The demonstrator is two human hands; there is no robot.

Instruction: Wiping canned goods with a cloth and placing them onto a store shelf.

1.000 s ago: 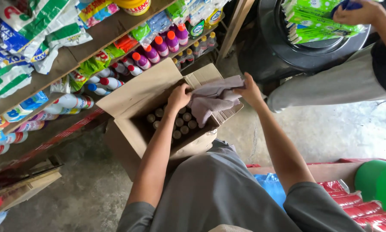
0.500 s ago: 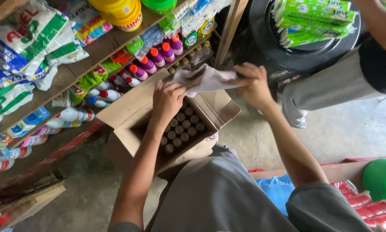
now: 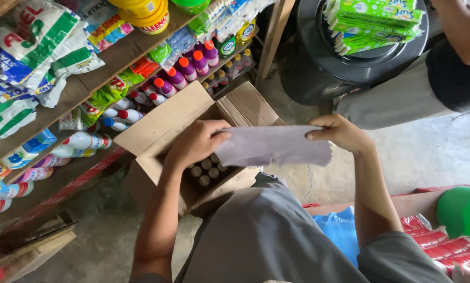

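My left hand point(image 3: 197, 141) and my right hand point(image 3: 340, 133) hold a flat grey-lilac paper sheet point(image 3: 274, 145) stretched between them, one hand at each end. The sheet hovers over an open brown cardboard box point(image 3: 167, 123) on the floor. Inside the box stand several small dark bottles with round caps point(image 3: 206, 170), partly hidden by the sheet and my left forearm. My knees in grey shorts fill the lower middle of the view.
Wooden shelves point(image 3: 104, 65) at left carry detergent bags, sachets and purple and white bottles. A black drum point(image 3: 318, 63) with green packets point(image 3: 373, 23) stands behind the box. Another person's leg and arm point(image 3: 402, 94) are at upper right. Red packs point(image 3: 444, 243) and a green tub lie at lower right.
Both hands have lifted the paper sheet out of the box and pulled it flat and wide above it. The view has shifted slightly closer.
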